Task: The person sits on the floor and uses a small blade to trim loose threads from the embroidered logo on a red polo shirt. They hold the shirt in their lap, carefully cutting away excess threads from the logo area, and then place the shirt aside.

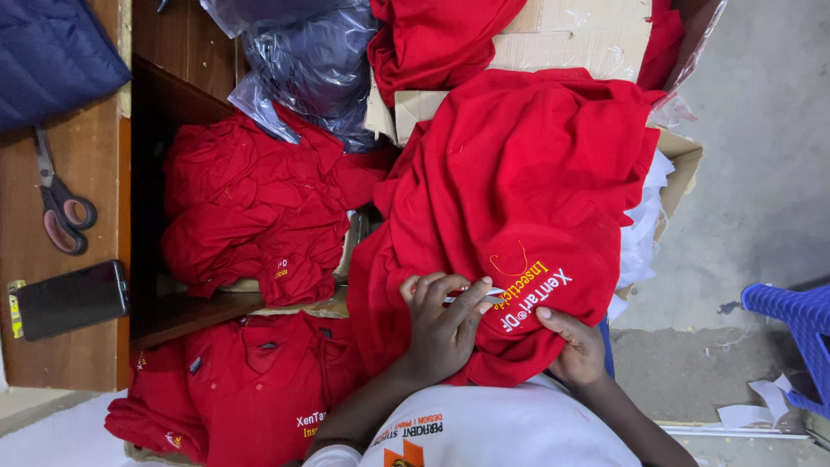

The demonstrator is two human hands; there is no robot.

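Left hand [443, 327]: forearm rises from the bottom edge, wrist bent, fingers curled over the red shirt; the grip is closed, thumb and forefinger pinching a small silvery tool [471, 294] whose kind I cannot tell.
Right hand [577, 346]: comes up beside the person's white top, thumb lying on the shirt's front, the other fingers tucked under the fold, so the grip is closed on the cloth.
Red shirt [519, 199]: soft knit cotton, bunched and draped over the person's lap and against a cardboard box; white and yellow embroidered lettering sits between the two hands, with a loose yellow thread [510, 264] looping above it.
Folded red shirts [251, 389]: smooth, collared, lying flat just left of the left forearm.
Phone [69, 300]: dark glossy slab on the brown wooden desk [82, 164], at far left.
Scissors [59, 203]: steel blades, reddish handles, on the desk beyond the phone.
Heap of red shirts [251, 207]: crumpled, in the recess beside the desk.
Cardboard box [571, 39]: tan, creased, farther off, holding more red cloth.
Plastic bag [316, 60]: clear, crinkled film over dark fabric, at the top.
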